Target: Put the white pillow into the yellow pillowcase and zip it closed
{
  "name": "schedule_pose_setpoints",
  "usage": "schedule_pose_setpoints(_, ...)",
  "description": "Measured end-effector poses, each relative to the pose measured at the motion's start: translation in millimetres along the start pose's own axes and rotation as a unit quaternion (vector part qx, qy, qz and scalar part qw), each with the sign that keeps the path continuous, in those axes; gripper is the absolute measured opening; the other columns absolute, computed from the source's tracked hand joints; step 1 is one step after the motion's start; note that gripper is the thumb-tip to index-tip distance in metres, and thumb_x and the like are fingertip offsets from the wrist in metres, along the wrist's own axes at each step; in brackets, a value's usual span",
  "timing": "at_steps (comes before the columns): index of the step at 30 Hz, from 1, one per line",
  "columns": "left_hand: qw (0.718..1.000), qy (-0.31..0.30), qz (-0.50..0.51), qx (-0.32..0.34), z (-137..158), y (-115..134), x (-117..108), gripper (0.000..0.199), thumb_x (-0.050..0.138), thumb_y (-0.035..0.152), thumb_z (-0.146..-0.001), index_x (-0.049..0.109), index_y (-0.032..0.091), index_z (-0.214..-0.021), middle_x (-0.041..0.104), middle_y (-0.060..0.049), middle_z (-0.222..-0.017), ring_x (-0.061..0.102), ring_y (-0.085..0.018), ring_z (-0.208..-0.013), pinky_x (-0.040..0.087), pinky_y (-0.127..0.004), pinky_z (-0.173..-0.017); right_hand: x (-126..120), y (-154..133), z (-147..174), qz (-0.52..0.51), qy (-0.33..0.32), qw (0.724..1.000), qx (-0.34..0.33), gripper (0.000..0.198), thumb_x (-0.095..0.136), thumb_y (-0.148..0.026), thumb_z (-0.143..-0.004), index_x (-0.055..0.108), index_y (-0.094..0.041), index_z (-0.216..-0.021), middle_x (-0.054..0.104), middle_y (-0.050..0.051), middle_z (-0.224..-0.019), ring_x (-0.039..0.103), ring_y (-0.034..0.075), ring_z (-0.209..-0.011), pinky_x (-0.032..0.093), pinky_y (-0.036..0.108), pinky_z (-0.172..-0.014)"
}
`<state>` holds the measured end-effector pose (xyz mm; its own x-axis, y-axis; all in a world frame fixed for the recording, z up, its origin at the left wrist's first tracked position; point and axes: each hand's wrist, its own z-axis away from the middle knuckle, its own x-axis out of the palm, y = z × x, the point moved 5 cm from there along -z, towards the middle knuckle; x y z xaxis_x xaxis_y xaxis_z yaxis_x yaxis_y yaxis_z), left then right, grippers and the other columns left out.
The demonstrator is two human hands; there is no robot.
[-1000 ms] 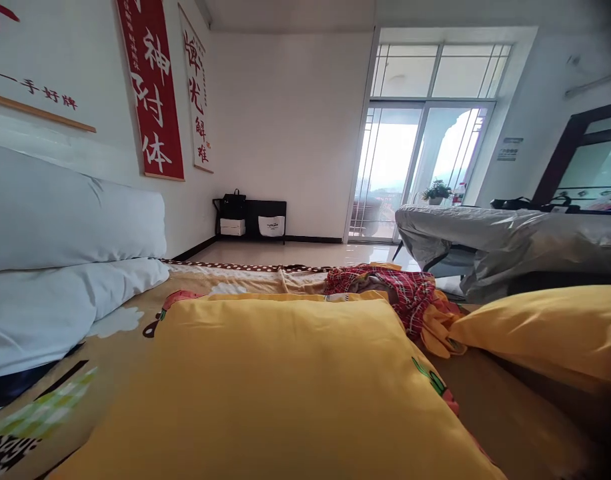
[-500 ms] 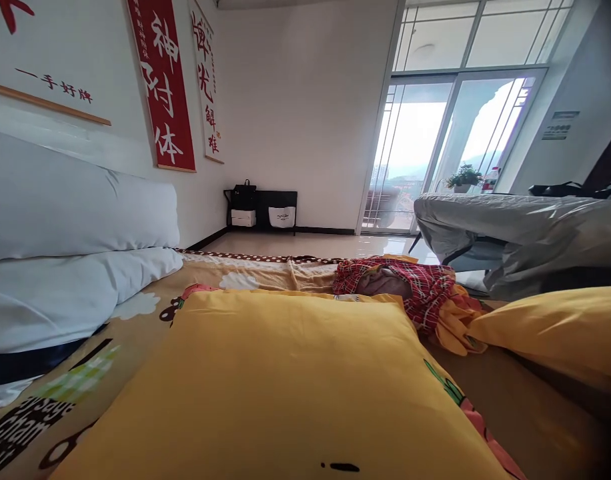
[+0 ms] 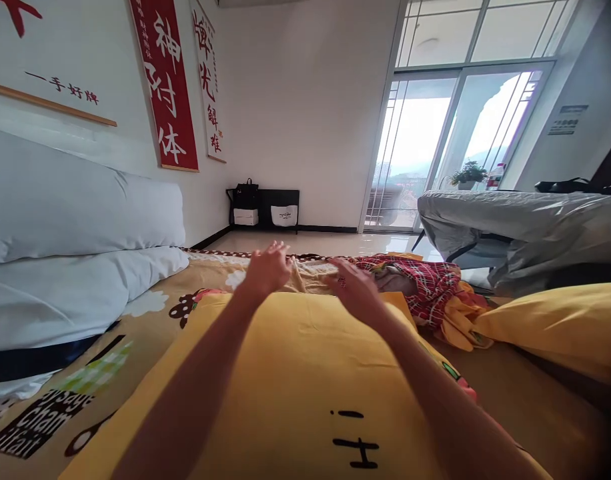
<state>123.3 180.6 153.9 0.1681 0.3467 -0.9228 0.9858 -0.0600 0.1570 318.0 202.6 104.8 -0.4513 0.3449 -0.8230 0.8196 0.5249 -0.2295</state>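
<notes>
A yellow pillow (image 3: pixel 295 373) with black "Hi" lettering lies flat before me on the patterned bed sheet (image 3: pixel 150 347). My left hand (image 3: pixel 268 268) is at its far edge, left of the middle, with fingers stretched forward. Across from it, my right hand (image 3: pixel 356 285) is over the far edge with fingers extended and pointing inward. Both hands look open and hold nothing; I cannot tell whether they touch the pillow. Just beyond my right hand lies a crumpled red plaid cloth (image 3: pixel 430 280) with yellow fabric.
White pillows (image 3: pixel 80 193) are stacked on the left. Another yellow pillow (image 3: pixel 565 317) is on the right. Behind it stands a table (image 3: pixel 490 207) under a plastic cover. A low black stand (image 3: pixel 265 203) with bags sits by the far wall.
Both hands and forearms have come into view, reaching forward over the yellow pillow. More of the pillow's lettering now shows, and the view has shifted slightly.
</notes>
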Motion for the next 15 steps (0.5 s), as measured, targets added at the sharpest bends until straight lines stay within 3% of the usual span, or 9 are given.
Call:
schedule_pose_setpoints(1, 1.000, -0.019, 0.003, -0.012, -4, 7, 27, 0.052, 0.025, 0.035, -0.096, 0.038, 0.018, -0.144, 0.031, -0.007, -0.154, 0.025, -0.021, -0.144, 0.021, -0.048, -0.117, 29, -2, 0, 0.005, -0.064, 0.997, 0.044, 0.049, 0.032, -0.037, -0.098, 0.041, -0.020, -0.143, 0.038, 0.009, -0.151, 0.030, 0.022, -0.141, 0.027, 0.043, -0.112)
schedule_pose_setpoints(3, 0.997, -0.073, 0.009, -0.038, 3, 9, 86, 0.051, 0.028, 0.035, -0.095, 0.045, 0.016, -0.139, 0.040, -0.011, -0.149, 0.034, -0.022, -0.140, 0.024, -0.047, -0.115, 80, -6, 7, 0.005, -0.136, 0.989, 0.063, 0.047, 0.034, -0.034, -0.097, 0.047, -0.017, -0.139, 0.046, 0.012, -0.145, 0.035, 0.023, -0.138, 0.028, 0.044, -0.111)
schedule_pose_setpoints(6, 0.992, -0.112, 0.018, -0.062, 16, -8, 145, 0.052, 0.026, 0.038, -0.095, 0.046, 0.019, -0.139, 0.043, -0.010, -0.147, 0.035, -0.020, -0.139, 0.022, -0.044, -0.117, 119, -1, 24, 0.007, -0.180, 0.982, 0.064, 0.051, 0.031, -0.039, -0.098, 0.043, -0.019, -0.143, 0.040, 0.009, -0.149, 0.029, 0.021, -0.142, 0.020, 0.044, -0.114)
schedule_pose_setpoints(8, 0.989, -0.127, 0.025, -0.077, 11, -29, 156, 0.054, 0.025, 0.047, -0.094, 0.049, 0.023, -0.137, 0.042, -0.008, -0.148, 0.033, -0.022, -0.140, 0.021, -0.046, -0.117, 120, 5, 31, 0.008, -0.196, 0.979, 0.056, 0.054, 0.026, -0.043, -0.098, 0.039, -0.020, -0.145, 0.034, 0.007, -0.152, 0.024, 0.019, -0.144, 0.016, 0.042, -0.116)
schedule_pose_setpoints(11, 0.981, -0.147, 0.028, -0.127, -6, -79, 149, 0.057, 0.028, 0.057, -0.090, 0.058, 0.027, -0.128, 0.049, -0.009, -0.143, 0.038, -0.028, -0.137, 0.024, -0.053, -0.113, 110, 17, 34, 0.002, -0.211, 0.976, 0.052, 0.057, 0.021, -0.047, -0.098, 0.037, -0.021, -0.147, 0.032, 0.006, -0.154, 0.023, 0.018, -0.144, 0.016, 0.040, -0.116)
schedule_pose_setpoints(15, 0.970, -0.129, 0.021, -0.206, 8, -148, 146, 0.056, 0.022, 0.049, -0.093, 0.053, 0.026, -0.133, 0.044, -0.009, -0.147, 0.034, -0.027, -0.139, 0.022, -0.052, -0.114, 110, 49, 26, 0.010, -0.199, 0.976, 0.092, 0.058, 0.021, -0.049, -0.097, 0.037, -0.023, -0.147, 0.032, 0.002, -0.154, 0.025, 0.017, -0.143, 0.017, 0.038, -0.116)
